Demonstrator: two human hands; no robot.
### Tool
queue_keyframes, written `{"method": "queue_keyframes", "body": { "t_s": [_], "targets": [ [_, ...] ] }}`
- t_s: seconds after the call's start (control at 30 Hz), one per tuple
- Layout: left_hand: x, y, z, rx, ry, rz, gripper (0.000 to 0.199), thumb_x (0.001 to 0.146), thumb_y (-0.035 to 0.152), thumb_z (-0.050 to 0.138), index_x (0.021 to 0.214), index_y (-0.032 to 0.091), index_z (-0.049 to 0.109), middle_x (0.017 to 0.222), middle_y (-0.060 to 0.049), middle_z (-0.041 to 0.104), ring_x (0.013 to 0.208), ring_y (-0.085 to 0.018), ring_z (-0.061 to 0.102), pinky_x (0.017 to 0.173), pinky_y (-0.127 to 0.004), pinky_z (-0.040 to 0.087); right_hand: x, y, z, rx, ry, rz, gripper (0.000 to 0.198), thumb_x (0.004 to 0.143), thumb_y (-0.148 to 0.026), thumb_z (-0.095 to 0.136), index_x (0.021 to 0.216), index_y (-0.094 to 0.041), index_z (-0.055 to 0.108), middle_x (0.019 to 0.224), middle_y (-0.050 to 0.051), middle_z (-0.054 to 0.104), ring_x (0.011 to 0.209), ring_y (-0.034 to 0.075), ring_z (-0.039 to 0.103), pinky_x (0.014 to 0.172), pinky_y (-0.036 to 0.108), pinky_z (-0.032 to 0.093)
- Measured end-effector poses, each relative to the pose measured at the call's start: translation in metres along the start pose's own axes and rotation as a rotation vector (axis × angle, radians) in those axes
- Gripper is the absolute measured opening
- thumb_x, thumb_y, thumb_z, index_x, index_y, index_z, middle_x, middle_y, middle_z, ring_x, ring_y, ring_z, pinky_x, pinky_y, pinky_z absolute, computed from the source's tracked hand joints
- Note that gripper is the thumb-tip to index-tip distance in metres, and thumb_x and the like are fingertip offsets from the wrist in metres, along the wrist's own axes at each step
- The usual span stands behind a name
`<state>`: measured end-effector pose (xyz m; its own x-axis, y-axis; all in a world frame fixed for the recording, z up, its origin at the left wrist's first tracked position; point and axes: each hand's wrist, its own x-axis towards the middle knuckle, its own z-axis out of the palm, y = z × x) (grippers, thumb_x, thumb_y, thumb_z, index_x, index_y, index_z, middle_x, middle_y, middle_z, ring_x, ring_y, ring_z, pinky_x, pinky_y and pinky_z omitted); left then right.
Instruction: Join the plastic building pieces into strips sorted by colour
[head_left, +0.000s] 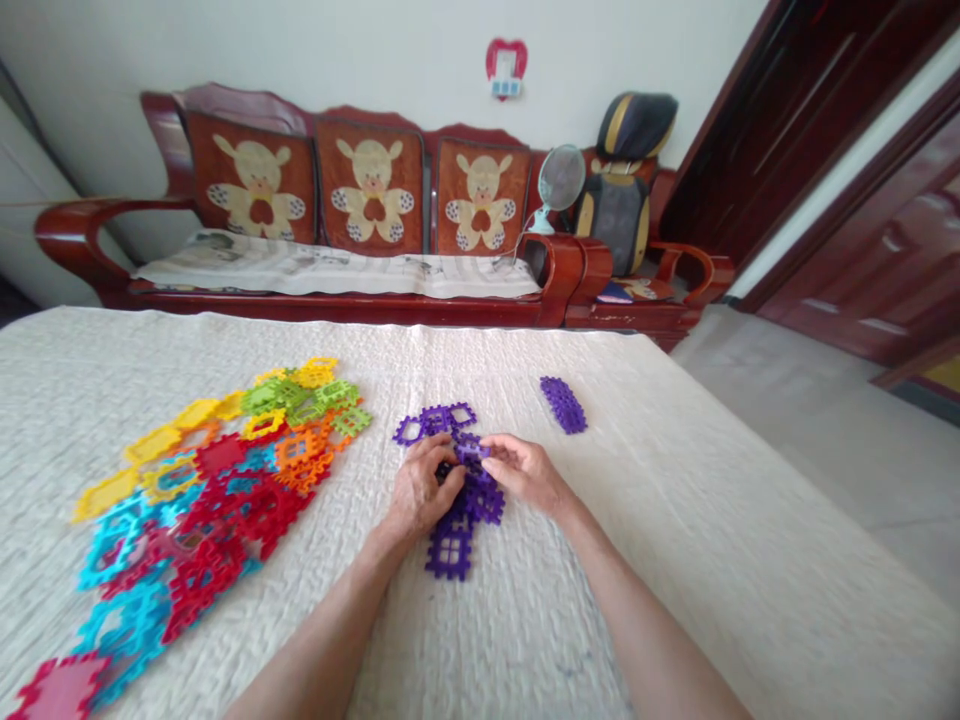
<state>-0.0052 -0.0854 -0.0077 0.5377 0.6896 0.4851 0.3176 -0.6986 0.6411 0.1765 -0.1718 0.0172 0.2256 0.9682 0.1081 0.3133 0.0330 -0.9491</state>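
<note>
A loose group of purple interlocking building tiles (450, 553) with notched edges lies in the middle of the cloth-covered table. My left hand (420, 490) is curled over the group's left side, its thumb and fingers closed on a purple tile that is mostly hidden. From the right, my right hand (531, 474) pinches the edge of another purple tile (470, 450) between thumb and fingers. Both hands are close together, just above the group. Farther to the right sits a neat row of purple tiles (562, 405) set apart from the rest.
A spread heap of red, blue, yellow, green and orange tiles (262, 515) covers the table's left side. The table's white quilted cloth (675, 520) extends to the right. Beyond stand a wooden sofa (337, 308), a small fan (561, 180) and a chair (694, 275).
</note>
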Motion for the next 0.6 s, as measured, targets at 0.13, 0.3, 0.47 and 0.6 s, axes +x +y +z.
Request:
{"method": "queue_keyframes", "body": {
  "t_s": [0.13,0.3,0.47,0.6],
  "targets": [
    [0.0,0.002,-0.001,0.003,-0.021,0.005,0.011,0.084,0.026,0.06,0.086,0.019,0.069,0.117,-0.011,0.067,0.11,-0.025,0.063,0.099,-0.045,0.05,0.003,-0.004,-0.001,0.027,0.066,0.051,0.03,0.078,-0.037,0.064,0.1,-0.018,0.068,0.083,0.001,0.072,0.073,0.014,0.063,0.069,0.027,0.05],
    [0.001,0.003,-0.002,-0.001,-0.041,-0.002,0.013,0.085,0.027,0.059,0.086,0.02,0.069,0.117,-0.01,0.067,0.11,-0.025,0.063,0.099,-0.044,0.049,0.006,-0.006,-0.019,0.078,0.226,0.119,0.037,0.076,-0.042,0.061,0.101,-0.016,0.068,0.08,0.003,0.073,0.063,0.014,0.061,0.055,0.024,0.045],
    [0.001,0.001,-0.001,0.004,-0.041,0.006,0.012,0.085,0.028,0.059,0.085,0.02,0.068,0.118,-0.01,0.067,0.112,-0.025,0.063,0.1,-0.045,0.049,0.007,0.002,-0.033,-0.001,0.321,0.134,0.04,0.074,-0.043,0.06,0.102,-0.016,0.07,0.072,0.002,0.069,0.055,0.013,0.054,0.049,0.024,0.041],
    [0.001,-0.001,0.0,0.008,-0.043,0.01,0.013,0.086,0.028,0.058,0.086,0.02,0.068,0.119,-0.011,0.066,0.112,-0.025,0.063,0.1,-0.045,0.049,0.008,0.012,-0.045,-0.186,0.288,0.127,0.037,0.077,-0.039,0.053,0.099,-0.017,0.072,0.069,0.0,0.066,0.056,0.014,0.054,0.054,0.027,0.043]
  ]
}}
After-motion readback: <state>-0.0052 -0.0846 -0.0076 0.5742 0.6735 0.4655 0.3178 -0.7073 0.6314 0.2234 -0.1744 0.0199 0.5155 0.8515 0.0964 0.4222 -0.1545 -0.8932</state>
